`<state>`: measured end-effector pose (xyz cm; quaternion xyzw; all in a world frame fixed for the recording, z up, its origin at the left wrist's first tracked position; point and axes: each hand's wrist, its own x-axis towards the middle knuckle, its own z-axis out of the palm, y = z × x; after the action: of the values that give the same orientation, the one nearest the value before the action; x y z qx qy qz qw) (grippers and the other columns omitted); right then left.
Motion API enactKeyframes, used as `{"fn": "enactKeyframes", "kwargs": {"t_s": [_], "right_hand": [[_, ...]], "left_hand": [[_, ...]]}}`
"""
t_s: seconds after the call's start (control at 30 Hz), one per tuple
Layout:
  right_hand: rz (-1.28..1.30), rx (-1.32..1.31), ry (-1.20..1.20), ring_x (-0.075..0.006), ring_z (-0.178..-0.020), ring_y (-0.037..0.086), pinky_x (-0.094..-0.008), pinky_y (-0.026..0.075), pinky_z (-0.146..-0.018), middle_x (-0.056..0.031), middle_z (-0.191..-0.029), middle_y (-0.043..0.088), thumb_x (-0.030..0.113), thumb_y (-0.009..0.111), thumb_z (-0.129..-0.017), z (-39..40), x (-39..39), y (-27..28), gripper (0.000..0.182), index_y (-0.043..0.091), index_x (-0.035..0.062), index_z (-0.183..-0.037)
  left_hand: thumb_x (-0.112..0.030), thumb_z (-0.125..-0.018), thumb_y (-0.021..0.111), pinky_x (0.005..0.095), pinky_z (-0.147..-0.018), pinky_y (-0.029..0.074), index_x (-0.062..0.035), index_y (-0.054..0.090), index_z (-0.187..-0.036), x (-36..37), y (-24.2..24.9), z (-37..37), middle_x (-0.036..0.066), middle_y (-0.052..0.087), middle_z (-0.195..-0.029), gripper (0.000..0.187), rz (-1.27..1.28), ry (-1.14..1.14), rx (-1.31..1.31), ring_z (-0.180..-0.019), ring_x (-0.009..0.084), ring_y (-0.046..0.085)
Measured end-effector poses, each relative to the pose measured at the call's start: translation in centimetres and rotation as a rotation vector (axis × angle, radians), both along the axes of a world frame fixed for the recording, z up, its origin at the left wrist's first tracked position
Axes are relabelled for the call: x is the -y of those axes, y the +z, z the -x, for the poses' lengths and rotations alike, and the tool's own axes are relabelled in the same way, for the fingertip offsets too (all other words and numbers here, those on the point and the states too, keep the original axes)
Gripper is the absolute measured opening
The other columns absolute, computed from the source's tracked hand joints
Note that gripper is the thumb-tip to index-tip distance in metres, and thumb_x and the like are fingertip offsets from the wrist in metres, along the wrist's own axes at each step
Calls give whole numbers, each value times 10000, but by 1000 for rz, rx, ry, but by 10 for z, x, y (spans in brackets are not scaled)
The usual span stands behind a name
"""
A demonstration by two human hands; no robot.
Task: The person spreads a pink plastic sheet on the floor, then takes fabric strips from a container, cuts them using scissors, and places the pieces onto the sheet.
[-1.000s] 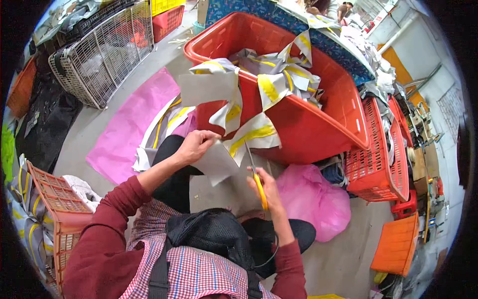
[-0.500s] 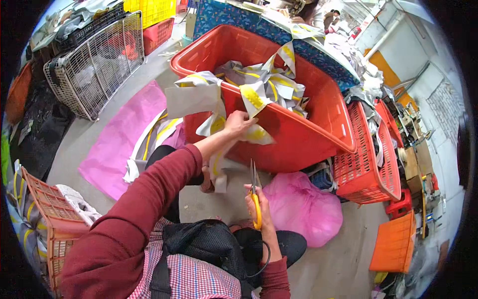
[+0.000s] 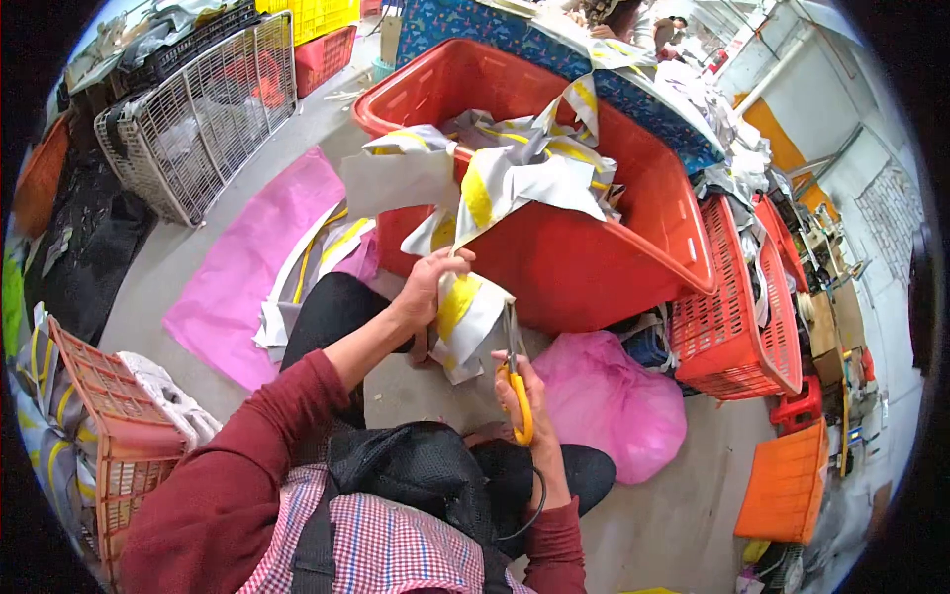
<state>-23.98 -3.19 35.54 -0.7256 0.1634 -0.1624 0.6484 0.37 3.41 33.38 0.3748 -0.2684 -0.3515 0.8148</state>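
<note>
My left hand [image 3: 435, 285] is closed on a white fabric piece with a yellow strip [image 3: 476, 315], in front of the large red bin [image 3: 584, 267]. More of the same white, grey and yellow fabric [image 3: 529, 183] runs up from the hand over the bin's rim and fills part of the bin. My right hand [image 3: 526, 396] grips yellow-handled scissors [image 3: 518, 391], blades pointing up. The blade tips are right at the right edge of the held fabric. A pink plastic bag [image 3: 614, 406] lies just to the right of my right hand.
A flat pink sheet [image 3: 233, 277] with fabric strips on it lies on the floor at left. Red crates [image 3: 727, 317] stand at right, a wire cage [image 3: 203, 119] at upper left. An orange crate [image 3: 124, 426] is near my left elbow. Behind the bin is a fabric-covered table [image 3: 465, 35].
My left hand has moved down and left from the bin's rim, drawing the fabric toward me. The scissors now meet the fabric's edge, and more fabric hangs over the rim.
</note>
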Motion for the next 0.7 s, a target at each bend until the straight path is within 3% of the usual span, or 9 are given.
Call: {"fn": "enactKeyframes", "kwargs": {"t_s": [0.03,0.07,0.1,0.2,0.33,0.43,0.47,0.57,0.7], "right_hand": [[-34,4,24,-47,-668,421,-192,369,-602,45,-768,452,203,643,-895,1,-5,4,393,509,80,-1244],[19,1,53,-50,-668,427,-196,377,-605,46,-765,450,194,646,-891,0,-9,20,402,505,81,-1250],[8,-7,60,-50,-668,427,-196,377,-605,46,-765,450,194,646,-891,-2,-10,25,402,505,81,-1250],[97,-14,119,-71,-671,446,-223,395,-611,17,-748,463,216,667,-873,-7,-10,25,419,515,77,-1237],[386,-207,172,-148,-679,468,-289,428,-626,-89,-734,482,274,707,-830,-22,-12,38,449,544,61,-1190],[395,-282,250,-74,-636,404,-235,375,-581,11,-695,431,158,661,-842,-31,-14,42,389,545,94,-1208],[392,-286,254,-74,-636,404,-235,375,-581,11,-695,431,158,661,-842,-34,-15,42,389,545,94,-1208],[423,-318,264,-97,-650,430,-255,396,-599,-8,-706,450,182,672,-836,-45,-13,45,394,539,79,-1192],[432,-294,313,-156,-673,475,-302,441,-648,-113,-750,508,252,718,-809,-56,-13,48,449,528,33,-1151]], "left_hand": [[-90,-896,549,258,-755,473,-15,597,-1089,-12,-16,-4,39,624,-894,213,54,-14,156,-825,110,590],[-158,-935,493,260,-740,449,2,594,-1099,-35,15,7,24,591,-874,251,14,-201,-289,-777,110,558],[-207,-956,457,270,-718,439,-16,625,-1072,-47,19,7,14,559,-870,280,-145,-191,-224,-747,127,547],[-168,-923,517,321,-638,436,-41,663,-967,-81,25,5,71,508,-793,199,-439,267,946,-682,213,537],[-111,-864,598,345,-639,446,0,626,-896,-111,53,8,125,514,-800,119,-495,346,1260,-705,280,549],[-128,-866,601,346,-636,444,3,623,-891,-120,73,10,130,518,-791,135,-613,292,1223,-705,268,555],[-171,-908,567,304,-596,429,-5,623,-886,-119,71,5,74,535,-738,177,-562,256,1149,-659,183,538],[-222,-942,508,294,-624,449,-12,629,-875,-120,76,7,46,548,-690,252,-653,-9,628,-648,120,534],[-231,-965,472,225,-565,419,-27,647,-922,-122,76,6,0,583,-733,272,-514,-112,567,-646,60,507]]}}
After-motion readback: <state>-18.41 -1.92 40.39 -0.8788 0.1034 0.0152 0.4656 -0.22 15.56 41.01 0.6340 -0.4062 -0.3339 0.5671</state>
